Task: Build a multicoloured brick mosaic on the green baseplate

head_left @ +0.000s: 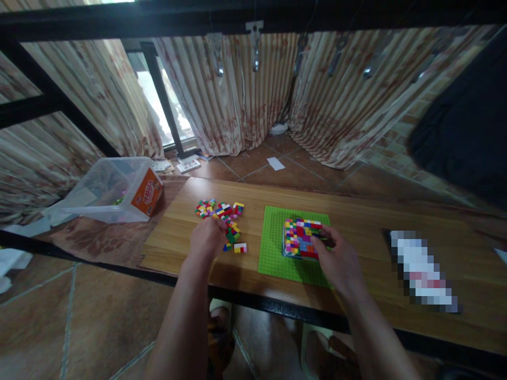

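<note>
A multicoloured block of toy building bricks [298,235] stands on a green studded baseplate [271,263]. My right hand [339,261] grips this block at its right side, thumb near the front and fingers around the far corner. Further left, a spread of loose toy bricks [233,229] lies on the wooden table. Over the near left part of that spread is my left hand [208,236], its fingers curled together and pointing down; whatever they pinch is hidden. A short white, yellow and red brick piece [240,248] lies just to the right of this hand.
A clear plastic bin [114,203] with an orange label stands beyond the table's left end. On the table [364,227] at right lies a blurred-out flat object [422,269]. A dark bar [158,24] with hanging clips crosses overhead. A dark shape [467,116] fills the upper right.
</note>
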`<state>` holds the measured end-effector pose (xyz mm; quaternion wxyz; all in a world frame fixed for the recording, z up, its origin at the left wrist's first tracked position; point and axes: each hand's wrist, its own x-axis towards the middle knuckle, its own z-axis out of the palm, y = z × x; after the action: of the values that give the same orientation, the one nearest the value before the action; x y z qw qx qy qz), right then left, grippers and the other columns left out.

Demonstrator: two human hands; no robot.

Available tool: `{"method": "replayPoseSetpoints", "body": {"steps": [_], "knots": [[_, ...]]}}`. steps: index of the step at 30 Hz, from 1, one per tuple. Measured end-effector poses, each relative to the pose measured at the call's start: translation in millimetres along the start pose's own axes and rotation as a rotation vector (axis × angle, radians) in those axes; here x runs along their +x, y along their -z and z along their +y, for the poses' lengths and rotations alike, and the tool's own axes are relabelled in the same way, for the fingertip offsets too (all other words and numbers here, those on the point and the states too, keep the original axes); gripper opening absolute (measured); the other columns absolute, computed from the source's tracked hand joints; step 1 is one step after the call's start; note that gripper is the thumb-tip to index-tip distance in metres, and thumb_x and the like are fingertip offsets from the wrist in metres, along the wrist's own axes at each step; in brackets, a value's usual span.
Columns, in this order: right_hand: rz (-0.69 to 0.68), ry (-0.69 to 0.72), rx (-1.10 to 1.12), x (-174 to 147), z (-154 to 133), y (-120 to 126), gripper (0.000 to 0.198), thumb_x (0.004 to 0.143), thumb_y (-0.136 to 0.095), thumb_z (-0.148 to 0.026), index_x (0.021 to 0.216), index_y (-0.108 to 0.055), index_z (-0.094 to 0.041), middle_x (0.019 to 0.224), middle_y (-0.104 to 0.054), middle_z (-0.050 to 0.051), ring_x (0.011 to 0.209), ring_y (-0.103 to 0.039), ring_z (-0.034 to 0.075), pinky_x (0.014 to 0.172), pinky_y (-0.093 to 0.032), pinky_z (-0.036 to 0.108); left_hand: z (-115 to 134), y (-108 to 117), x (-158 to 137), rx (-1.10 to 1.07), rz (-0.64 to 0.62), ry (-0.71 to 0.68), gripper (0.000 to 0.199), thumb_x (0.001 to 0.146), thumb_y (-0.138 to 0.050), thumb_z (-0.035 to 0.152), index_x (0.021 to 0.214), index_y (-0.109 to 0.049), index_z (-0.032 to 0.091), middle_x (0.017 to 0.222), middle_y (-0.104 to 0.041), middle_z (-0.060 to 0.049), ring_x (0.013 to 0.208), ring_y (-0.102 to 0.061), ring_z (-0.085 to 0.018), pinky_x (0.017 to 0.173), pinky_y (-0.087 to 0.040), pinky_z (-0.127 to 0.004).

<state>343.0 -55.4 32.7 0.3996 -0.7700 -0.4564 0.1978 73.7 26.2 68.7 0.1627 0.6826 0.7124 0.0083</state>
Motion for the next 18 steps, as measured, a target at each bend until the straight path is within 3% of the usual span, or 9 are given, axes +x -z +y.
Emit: {"method": "replayPoseSetpoints", "body": {"steps": [3,18], "knots": [[-0.013,0.0,0.01,0.2,-0.3,-0.3,0.06,0.078,-0.056,-0.05,0.123,-0.064,-0.011,0.109,-0.071,0.018,0.09,-0.068,0.029,0.081,-0.051,0.044,1.2,-4.2,2.3,-0.024,0.029,-0.006,0.031,0.087,-0.049,0.022,0.099,-0.077,0.026,0.105,-0.075,-0.008,0.1,-0.068,-0.023,0.085,-0.048,-0.029],[0.002,0.016,-0.002,0.1,1.8,-0.3,0.057,0.079,-0.057,-0.051,0.121,-0.065,-0.012,0.106,-0.072,0.017,0.092,-0.068,0.029,0.085,-0.05,0.046,7.1,-13.4,4.4,-0.016,0.058,-0.108,0.029,0.082,-0.054,0.021,0.097,-0.077,0.03,0.095,-0.076,-0.006,0.094,-0.069,-0.026,0.077,-0.05,-0.032]]}}
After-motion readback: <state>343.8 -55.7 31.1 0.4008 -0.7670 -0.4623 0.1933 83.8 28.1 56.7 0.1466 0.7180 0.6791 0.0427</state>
